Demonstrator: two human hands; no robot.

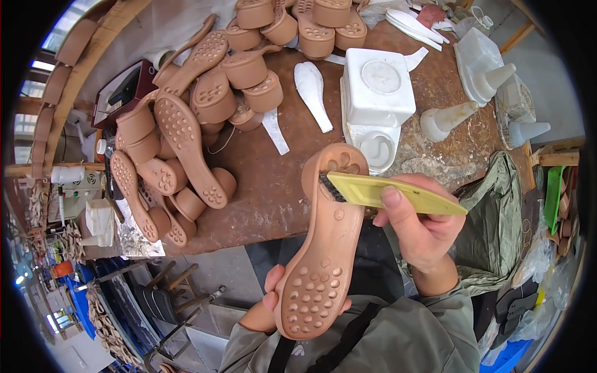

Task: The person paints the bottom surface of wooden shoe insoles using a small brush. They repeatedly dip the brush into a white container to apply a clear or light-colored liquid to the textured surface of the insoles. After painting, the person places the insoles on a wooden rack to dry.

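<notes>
In my left hand (pixel 272 287) is a brown shoe sole (pixel 333 233), its toe end low and its heel up by the table edge. Rows of round dimples cover the toe part, and a few larger hollows mark the heel. The left fingers wrap round the toe end from beneath, partly hidden by it. My right hand (pixel 423 217) grips a yellow-green brush (pixel 392 196) by its flat handle. Its dark bristles touch the sole just below the heel hollows.
Many similar brown soles (pixel 180 124) lie piled at the left and back of the brown table (pixel 261 180). Behind the heel stands a white plastic container (pixel 379 93), with a white insole-shaped piece (pixel 313 93) beside it. White nozzle-topped bottles (pixel 494 78) sit at right, near crumpled green plastic (pixel 494 217).
</notes>
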